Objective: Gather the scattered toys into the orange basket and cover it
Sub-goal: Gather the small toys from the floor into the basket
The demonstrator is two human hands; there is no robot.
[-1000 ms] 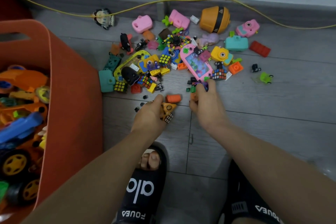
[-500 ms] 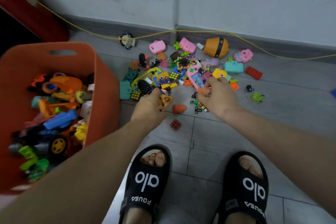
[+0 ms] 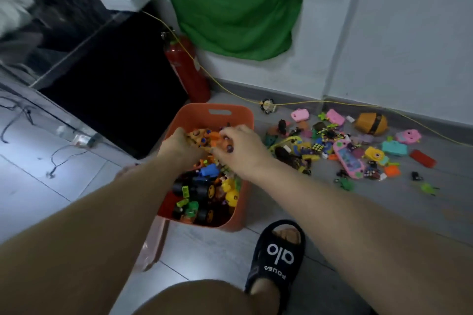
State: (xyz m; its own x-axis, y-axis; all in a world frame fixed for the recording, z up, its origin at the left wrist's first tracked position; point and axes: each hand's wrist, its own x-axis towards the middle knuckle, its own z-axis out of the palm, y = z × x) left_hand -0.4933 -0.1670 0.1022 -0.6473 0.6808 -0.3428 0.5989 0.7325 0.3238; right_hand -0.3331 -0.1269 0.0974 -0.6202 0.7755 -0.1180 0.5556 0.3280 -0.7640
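Bare floor (image 3: pixel 294 212) lies open right of the orange basket (image 3: pixel 194 116) (nearly brimful); farther right the scattered toys (image 3: pixel 345 153) crowd it, a red extinguisher (image 3: pixel 185 69) behind.

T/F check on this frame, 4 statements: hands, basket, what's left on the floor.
1. Both hands are over the orange basket. True: left hand and right hand hold small toys above it.
2. The basket is covered. False: it is open, toys showing.
3. The pink handheld game is in the basket. False: it lies on the floor to the right.
4. A red fire extinguisher stands behind the basket. True.
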